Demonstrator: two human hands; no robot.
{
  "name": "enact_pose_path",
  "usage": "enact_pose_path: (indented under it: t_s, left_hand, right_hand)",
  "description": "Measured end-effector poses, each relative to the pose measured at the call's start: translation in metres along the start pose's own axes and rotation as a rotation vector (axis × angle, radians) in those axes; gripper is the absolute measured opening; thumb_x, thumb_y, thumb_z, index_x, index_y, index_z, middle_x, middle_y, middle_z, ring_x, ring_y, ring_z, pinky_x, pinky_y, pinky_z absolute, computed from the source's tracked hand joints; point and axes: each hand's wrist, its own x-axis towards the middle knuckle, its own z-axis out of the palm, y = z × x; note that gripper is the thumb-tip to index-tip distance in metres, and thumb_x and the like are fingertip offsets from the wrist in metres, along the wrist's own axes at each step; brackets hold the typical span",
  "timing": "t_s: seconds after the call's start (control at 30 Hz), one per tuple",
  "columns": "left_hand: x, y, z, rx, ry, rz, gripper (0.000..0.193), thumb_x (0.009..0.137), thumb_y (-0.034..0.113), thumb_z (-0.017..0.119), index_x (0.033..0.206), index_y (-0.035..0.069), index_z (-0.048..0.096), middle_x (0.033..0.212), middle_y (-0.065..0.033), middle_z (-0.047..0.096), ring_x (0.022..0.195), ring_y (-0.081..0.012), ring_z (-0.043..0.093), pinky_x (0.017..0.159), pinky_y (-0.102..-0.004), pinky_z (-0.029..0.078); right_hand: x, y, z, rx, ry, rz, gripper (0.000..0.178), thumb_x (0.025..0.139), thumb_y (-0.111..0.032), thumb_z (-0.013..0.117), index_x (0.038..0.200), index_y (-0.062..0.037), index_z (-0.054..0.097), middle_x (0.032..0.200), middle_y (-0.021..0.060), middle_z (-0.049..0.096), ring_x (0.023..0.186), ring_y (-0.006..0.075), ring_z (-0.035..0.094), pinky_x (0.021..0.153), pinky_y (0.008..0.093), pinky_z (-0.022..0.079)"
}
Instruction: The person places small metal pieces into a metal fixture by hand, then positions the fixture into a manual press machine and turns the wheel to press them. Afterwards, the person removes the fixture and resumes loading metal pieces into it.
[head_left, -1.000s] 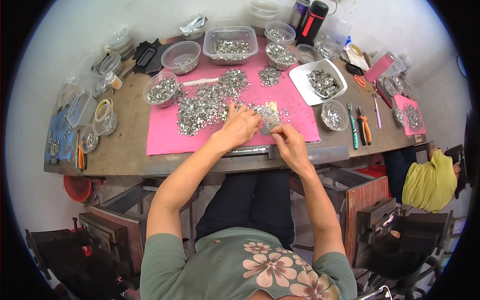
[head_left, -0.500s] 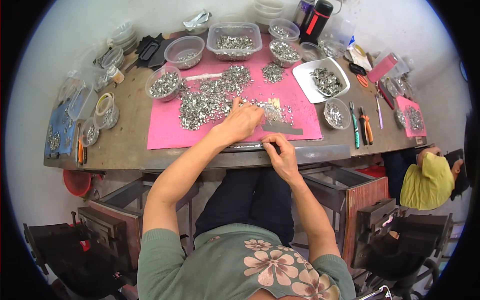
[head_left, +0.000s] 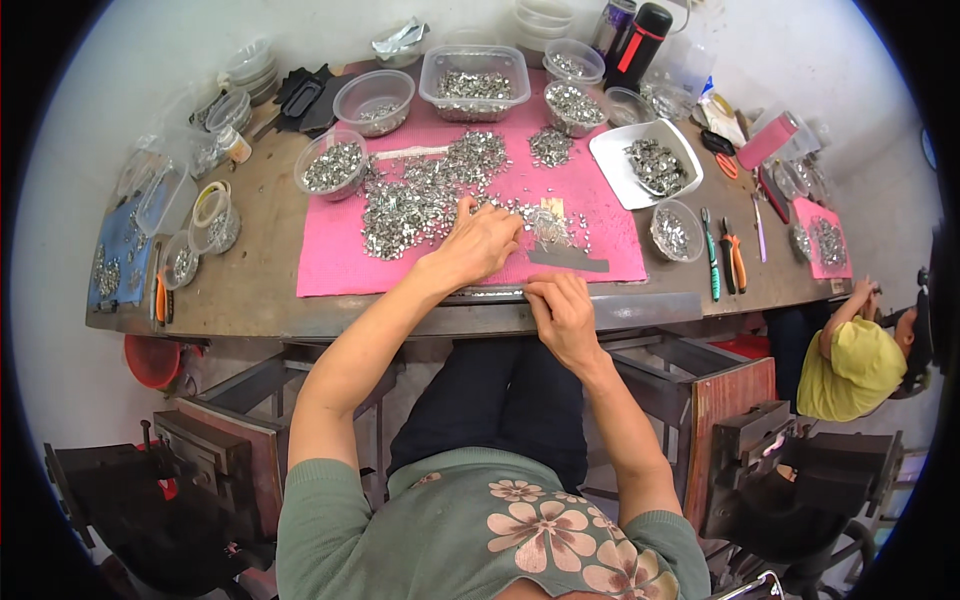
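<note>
Across the workbench (head_left: 250, 290), your left hand (head_left: 478, 245) lies spread flat on the silver metal pieces (head_left: 420, 195) mid-frame on the pink mat (head_left: 330, 270). Your right hand (head_left: 560, 315) has dropped back to the bench's near edge, fingers pinched; whether they hold a piece, I cannot tell.

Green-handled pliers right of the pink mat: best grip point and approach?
Probably grip the green-handled pliers by the handles, mid-length, coming from above. They lie flat on the table, lengthwise away from the edge, with the orange-handled pliers close on their right, so the left side is freer.
</note>
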Motion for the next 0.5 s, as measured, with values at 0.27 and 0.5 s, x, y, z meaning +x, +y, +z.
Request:
enact_pose_path:
  t_s: [0.27, 0.5]
  left_hand:
    - [-0.03, 0.027, -0.02, -0.145, 0.078, 0.022, 0.014, 0.087, 0.015, 0.073, 0.096, 0.01, 0.064, 0.088, -0.0039, 0.063, 0.091, -0.024, 0.06, 0.097, -0.0464, 0.034]
    - [-0.059, 0.051, 0.002, -0.115, 0.257, -0.024, 0.013, 0.084, 0.014, 0.076, 0.095, 0.01, 0.071, 0.091, -0.0045, 0.063, 0.091, -0.0228, 0.061, 0.095, -0.0436, 0.036]
  right_hand:
    - [-0.003, 0.008, -0.007, 0.235, 0.059, 0.233, 0.013, 0.088, 0.0, 0.069, 0.101, -0.0014, 0.072, 0.096, 0.012, 0.071, 0.088, 0.0288, 0.068, 0.084, 0.0367, 0.05]
    - [-0.002, 0.011, -0.002, 0.326, 0.077, 0.327, 0.011, 0.089, 0.001, 0.068, 0.1, 0.0004, 0.071, 0.093, 0.0123, 0.07, 0.085, 0.0249, 0.067, 0.077, 0.0336, 0.052]
